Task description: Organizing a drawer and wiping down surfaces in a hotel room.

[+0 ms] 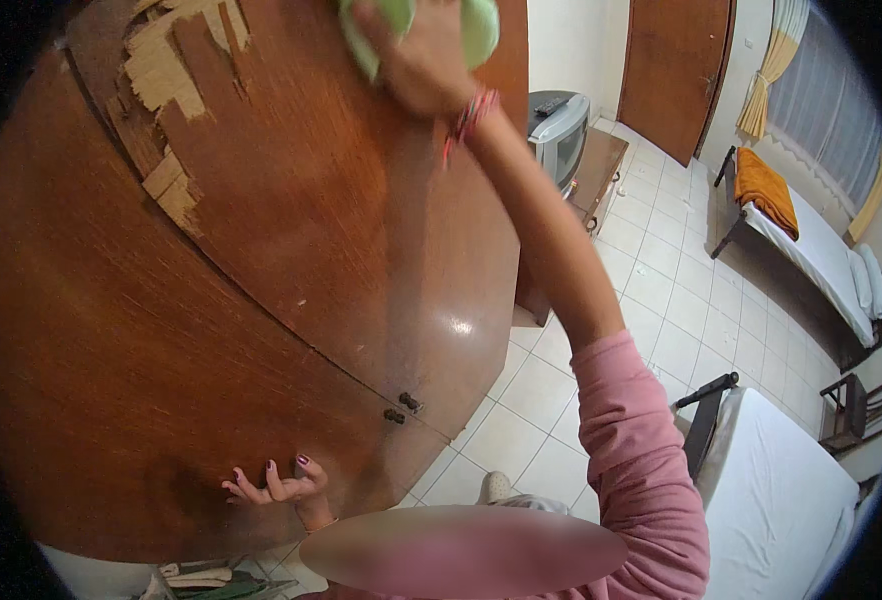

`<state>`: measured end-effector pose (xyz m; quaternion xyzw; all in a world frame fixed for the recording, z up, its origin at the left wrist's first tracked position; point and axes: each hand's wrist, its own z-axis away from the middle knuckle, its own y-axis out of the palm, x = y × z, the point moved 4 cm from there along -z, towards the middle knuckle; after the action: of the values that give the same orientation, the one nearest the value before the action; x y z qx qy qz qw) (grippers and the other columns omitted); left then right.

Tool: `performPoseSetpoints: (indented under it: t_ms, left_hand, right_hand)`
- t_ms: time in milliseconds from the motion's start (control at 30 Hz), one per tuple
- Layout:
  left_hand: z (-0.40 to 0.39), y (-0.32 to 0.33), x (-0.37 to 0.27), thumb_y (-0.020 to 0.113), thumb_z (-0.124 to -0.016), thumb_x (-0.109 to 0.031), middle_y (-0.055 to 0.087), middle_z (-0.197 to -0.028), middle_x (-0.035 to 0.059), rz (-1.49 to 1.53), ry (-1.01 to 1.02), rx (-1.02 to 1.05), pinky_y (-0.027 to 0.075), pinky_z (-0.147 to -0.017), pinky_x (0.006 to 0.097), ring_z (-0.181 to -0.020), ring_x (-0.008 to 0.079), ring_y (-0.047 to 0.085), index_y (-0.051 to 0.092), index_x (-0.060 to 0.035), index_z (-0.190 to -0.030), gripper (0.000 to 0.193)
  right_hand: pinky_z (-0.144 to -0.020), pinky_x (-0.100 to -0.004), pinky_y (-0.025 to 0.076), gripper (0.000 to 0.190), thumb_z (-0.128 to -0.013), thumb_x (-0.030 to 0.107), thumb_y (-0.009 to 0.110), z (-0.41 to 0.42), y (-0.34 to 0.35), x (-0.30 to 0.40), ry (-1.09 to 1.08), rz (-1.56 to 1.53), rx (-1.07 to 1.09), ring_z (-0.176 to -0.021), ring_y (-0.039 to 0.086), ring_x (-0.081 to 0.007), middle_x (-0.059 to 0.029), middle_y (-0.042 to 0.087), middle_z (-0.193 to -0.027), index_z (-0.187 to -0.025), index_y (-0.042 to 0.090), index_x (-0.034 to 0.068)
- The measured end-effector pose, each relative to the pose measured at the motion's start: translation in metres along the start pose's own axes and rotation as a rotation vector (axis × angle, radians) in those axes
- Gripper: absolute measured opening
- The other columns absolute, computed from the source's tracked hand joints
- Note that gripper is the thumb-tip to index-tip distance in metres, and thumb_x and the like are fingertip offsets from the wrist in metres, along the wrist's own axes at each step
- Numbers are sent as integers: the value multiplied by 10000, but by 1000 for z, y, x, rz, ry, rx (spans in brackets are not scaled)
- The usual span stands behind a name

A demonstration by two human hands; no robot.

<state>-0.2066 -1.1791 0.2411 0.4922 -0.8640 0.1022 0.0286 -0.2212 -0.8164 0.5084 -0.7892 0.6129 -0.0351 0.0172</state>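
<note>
A green cloth (480,31) lies under my right hand (427,64), which presses it against the upper part of a brown wooden wardrobe door (321,210). That arm is raised, with woven bracelets at the wrist and a pink sleeve. My left hand (282,484) is low, its fingers spread and curled, beside the other door panel (148,360); nothing is in it. Two small dark knobs (402,407) sit by the seam between the doors. Near the top left, veneer is torn off, showing pale bare wood (167,71).
A television (561,142) with a remote control (551,106) on top stands on a wooden cabinet (598,169) beyond the wardrobe. Farther right are a bed with an orange blanket (766,191), a nearer bed (771,495), a wooden chair (853,409) and a brown door (673,67).
</note>
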Motion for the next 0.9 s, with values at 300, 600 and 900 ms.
performPoseSetpoints:
  t_ms: [300,600,900]
  left_hand:
    - [-2,-2,-1,396,-828,-347,252,-1264,183,-35,26,37,49,-944,594,-1222,396,152,333,-127,-1107,361]
    - [9,5,1,384,-816,-373,241,-1241,198,-72,7,57,5,-954,580,-1228,407,119,350,-113,-1070,365]
    - [7,-4,7,444,-798,-338,257,-1250,214,-63,45,105,27,-962,585,-1230,403,146,415,-77,-1025,347]
  right_hand:
    - [-924,-488,226,448,-841,307,398,103,4,-151,288,257,-211,-1070,383,-390,-231,389,-1200,-1244,361,113]
    - [-1003,-467,40,702,-825,483,389,271,35,-10,1350,-179,-369,-1237,85,-410,-277,165,-1321,-1305,181,16]
    - [-972,-565,21,577,-793,477,428,71,15,32,265,20,-142,-1234,154,-379,-200,273,-1304,-1225,393,96]
